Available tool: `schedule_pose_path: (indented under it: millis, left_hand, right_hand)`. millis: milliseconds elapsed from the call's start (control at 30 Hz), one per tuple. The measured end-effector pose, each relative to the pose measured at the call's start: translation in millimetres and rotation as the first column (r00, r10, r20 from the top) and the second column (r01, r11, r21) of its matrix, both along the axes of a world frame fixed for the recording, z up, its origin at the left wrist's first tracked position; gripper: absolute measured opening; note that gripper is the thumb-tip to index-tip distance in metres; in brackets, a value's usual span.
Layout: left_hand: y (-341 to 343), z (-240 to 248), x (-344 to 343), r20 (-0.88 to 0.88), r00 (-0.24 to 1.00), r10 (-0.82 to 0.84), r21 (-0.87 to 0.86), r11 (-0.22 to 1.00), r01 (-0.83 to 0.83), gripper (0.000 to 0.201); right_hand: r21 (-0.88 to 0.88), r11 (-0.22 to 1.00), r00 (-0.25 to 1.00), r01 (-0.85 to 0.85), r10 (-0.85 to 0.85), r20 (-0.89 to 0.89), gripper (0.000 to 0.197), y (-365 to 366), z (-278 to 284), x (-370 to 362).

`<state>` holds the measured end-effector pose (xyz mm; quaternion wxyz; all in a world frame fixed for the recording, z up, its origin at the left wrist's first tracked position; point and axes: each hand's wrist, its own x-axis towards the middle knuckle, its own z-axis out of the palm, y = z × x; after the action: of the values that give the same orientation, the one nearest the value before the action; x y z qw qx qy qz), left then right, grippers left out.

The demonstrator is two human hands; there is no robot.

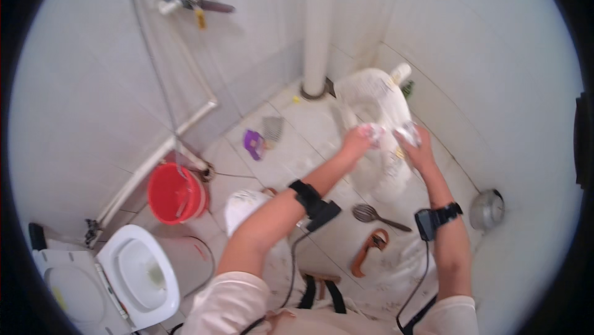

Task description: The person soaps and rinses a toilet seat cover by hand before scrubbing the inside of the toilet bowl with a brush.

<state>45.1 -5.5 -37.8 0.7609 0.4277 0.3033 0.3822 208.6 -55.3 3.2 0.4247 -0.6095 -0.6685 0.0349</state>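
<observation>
Step in hand, my read: wiping or lathering the white seat (370,84), which sits ahead of me on the tiled floor by the corner pipe (317,32). Both hands are at its near part, slightly apart from each other.

Next move, I'd judge, calls for steady pressure along the curved surface, one hand bracing so the seat doesn't skid on tile.

Grip: my left hand (361,139) has fingers bunched around something white and pinkish; foam or cloth, can't tell. My right hand (417,146) is half curled, thumb toward the left hand, whitish stuff at the fingers. Can't tell how tightly either one presses, or whether the fingertips actually touch the seat.

Nearby, untouched: skimmer (365,213) and brown tool (369,253) on the floor, nearer me; metal pot (487,210) off right; red bucket (166,194) off left.
</observation>
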Motion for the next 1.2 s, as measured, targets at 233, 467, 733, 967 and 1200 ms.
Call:
schedule_pose_path:
  millis: [233,467,733,967,1200]
  left_hand:
    - [22,18,-29,0.436,0.9,0.016,-0.217,0.972,0.088,0.024]
    - [56,46,-78,0.706,0.679,0.202,-0.288,0.958,0.014,0.037]
    - [74,64,-154,0.708,0.506,0.492,-0.483,0.861,-0.159,0.049]
    - [68,61,-162,0.601,0.628,0.494,-0.473,0.854,-0.219,0.05]
    - [75,46,-147,0.557,0.655,0.511,-0.477,0.842,-0.252,0.037]
  right_hand:
    - [-0.197,0.977,0.991,-0.08,0.057,-0.121,0.029,-12,30,-14]
    - [-0.293,0.931,0.971,-0.217,0.176,-0.159,0.025,-15,33,-1]
    - [-0.246,0.931,0.95,-0.272,0.218,-0.224,0.021,-15,16,10]
    - [-0.488,0.849,0.977,-0.204,0.143,-0.16,0.024,-6,2,17]
    - [-0.062,0.993,0.856,-0.103,0.057,-0.514,0.05,11,6,5]
